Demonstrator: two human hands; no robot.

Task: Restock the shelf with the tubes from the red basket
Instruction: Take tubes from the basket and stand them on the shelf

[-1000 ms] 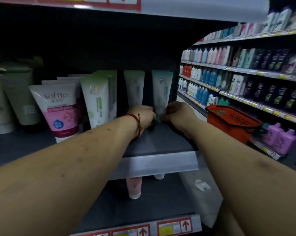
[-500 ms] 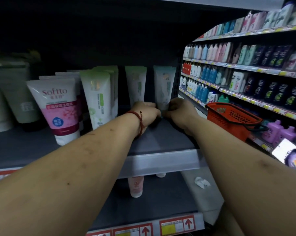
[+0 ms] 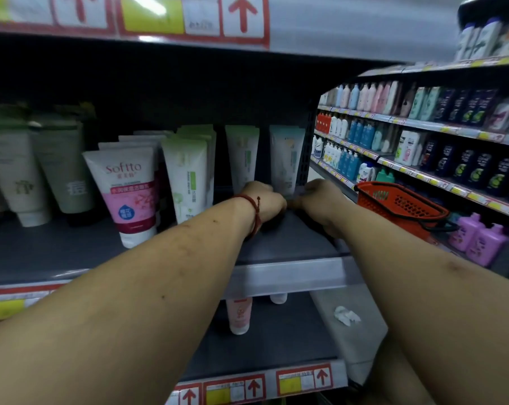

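"Softto" tube (image 3: 127, 194), perhaps Chinese small print

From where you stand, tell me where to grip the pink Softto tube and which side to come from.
Grip the Softto tube at mid-body, above the white cap it stands on, coming from the front. It stands upright at its row's front. The green-and-white tube stands close on its right, so a side approach looks cramped.
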